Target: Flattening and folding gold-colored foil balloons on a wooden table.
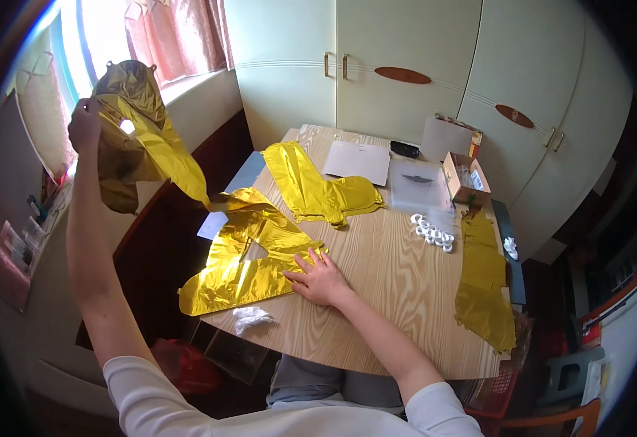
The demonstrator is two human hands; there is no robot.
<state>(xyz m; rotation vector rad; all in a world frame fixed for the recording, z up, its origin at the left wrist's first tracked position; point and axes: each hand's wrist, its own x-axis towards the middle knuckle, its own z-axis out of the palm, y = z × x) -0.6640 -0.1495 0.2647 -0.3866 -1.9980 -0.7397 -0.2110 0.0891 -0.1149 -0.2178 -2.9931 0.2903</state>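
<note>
Left hand (85, 125) grips a raised gold foil balloon (140, 142); right hand (318, 277) lies flat, pressing another foil piece (249, 266) at the counter (384, 291) left edge. Pulling risks tearing the foil.

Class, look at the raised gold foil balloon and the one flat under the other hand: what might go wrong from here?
1. The left hand pinches the raised foil balloon at one edge; it may slip or crease.
2. The flat balloon under the right hand overhangs the table edge and could slide off.
3. The crumpled tissue sits near that edge.

One head-worn fisheye view looks steeply down, from close above, over the wooden table (398, 291) toward the cupboards (406, 65).
</note>
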